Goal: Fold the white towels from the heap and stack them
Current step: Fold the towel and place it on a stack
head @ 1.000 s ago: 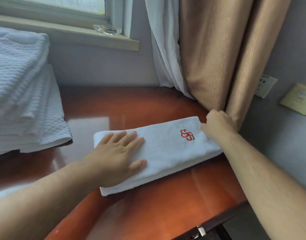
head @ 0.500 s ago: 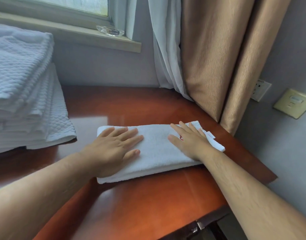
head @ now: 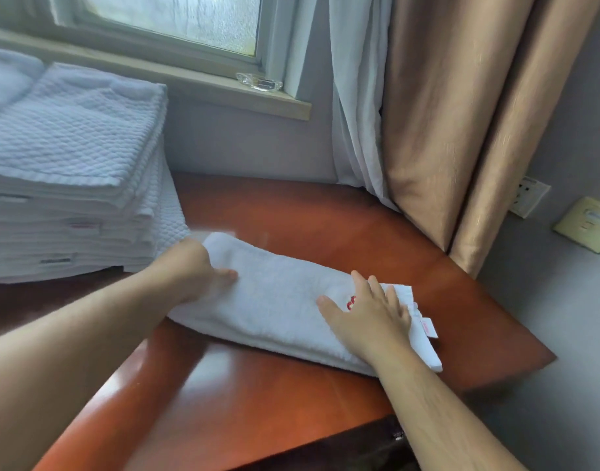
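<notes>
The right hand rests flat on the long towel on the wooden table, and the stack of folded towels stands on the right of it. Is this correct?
Not fully. The head view shows the stack of folded towels on the left of the long towel, not the right. The right hand does rest flat on it, on the wooden table.

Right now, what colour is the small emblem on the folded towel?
Red emblem, partly under the right hand; head view.
</notes>
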`<state>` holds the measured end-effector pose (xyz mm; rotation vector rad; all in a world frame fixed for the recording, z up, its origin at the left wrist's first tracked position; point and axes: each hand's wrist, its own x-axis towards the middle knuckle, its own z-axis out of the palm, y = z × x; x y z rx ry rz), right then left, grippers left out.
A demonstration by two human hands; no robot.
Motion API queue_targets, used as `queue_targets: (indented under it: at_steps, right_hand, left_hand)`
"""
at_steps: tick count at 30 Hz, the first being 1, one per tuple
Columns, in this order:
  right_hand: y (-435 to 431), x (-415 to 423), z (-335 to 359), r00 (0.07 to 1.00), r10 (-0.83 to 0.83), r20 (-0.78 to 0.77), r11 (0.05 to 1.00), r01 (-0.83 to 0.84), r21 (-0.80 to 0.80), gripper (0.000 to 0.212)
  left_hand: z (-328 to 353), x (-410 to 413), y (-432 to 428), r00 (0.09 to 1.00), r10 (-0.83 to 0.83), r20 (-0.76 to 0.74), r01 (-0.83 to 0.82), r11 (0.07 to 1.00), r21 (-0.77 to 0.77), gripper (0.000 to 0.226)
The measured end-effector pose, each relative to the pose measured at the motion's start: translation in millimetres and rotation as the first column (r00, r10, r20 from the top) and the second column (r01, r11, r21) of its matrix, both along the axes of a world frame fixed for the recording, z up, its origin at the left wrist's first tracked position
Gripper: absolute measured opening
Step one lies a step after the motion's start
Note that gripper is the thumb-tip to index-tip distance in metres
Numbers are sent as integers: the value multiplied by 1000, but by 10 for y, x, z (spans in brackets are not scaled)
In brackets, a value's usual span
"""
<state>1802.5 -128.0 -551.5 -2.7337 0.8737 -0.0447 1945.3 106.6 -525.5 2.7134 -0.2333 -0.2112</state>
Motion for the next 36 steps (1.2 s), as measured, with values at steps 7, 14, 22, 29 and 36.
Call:
queue_targets:
  at_steps: [7,14,22,29,36]
  right_hand:
    - [42,77,425,985,98,-139,995,-100,-10,119]
    - [439,750,1275,763,584,279,722,-645,251,109]
    - [971,823,1634,573,625,530,325,-808,491,59]
    - [1587,837,1880,478,436,762,226,-878,422,25]
    - [1952,900,1970,489,175,854,194,-868,457,15]
  left_hand:
    - [177,-95,216,987,-150,53,157,970,-184,44]
    - [1012,-310,461,870,-318,377,413,887,-208,41]
    - [1842,-551,967,721,-390,573,426,902,77,53]
    - [2090,-583,1453,588,-227,776,350,937,9,60]
    - [1534,-688,1772,886,254,388,176,590,-788,105]
